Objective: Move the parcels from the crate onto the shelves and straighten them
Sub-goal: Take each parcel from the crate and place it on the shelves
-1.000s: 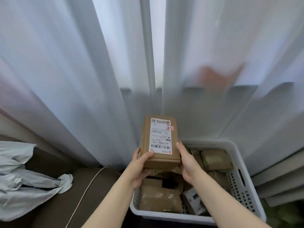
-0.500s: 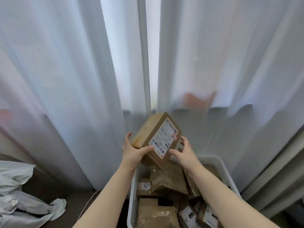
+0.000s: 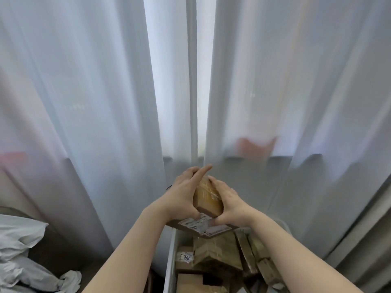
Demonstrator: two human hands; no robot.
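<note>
Both hands hold a brown cardboard parcel [image 3: 208, 198] in the air above the white plastic crate [image 3: 169, 263]. The parcel is turned so its white shipping label faces down toward me. My left hand [image 3: 184, 194] grips its left side with the index finger stretched upward. My right hand [image 3: 228, 203] grips its right side, thumb on the near edge. The crate below holds several more brown parcels [image 3: 215, 256], some taped, some labelled. No shelf is visible in this view.
Sheer white curtains [image 3: 105, 102] hang close in front, with a bright gap in the middle. A dark brown surface [image 3: 57, 256] at the lower left carries crumpled grey plastic mailers [image 3: 19, 250]. A darker curtain edge [image 3: 364, 240] runs down the right.
The parcel has been lifted higher and rotated, so the label that faced me now faces down. Both hands have closed in round its sides. My view has tilted upward.
</note>
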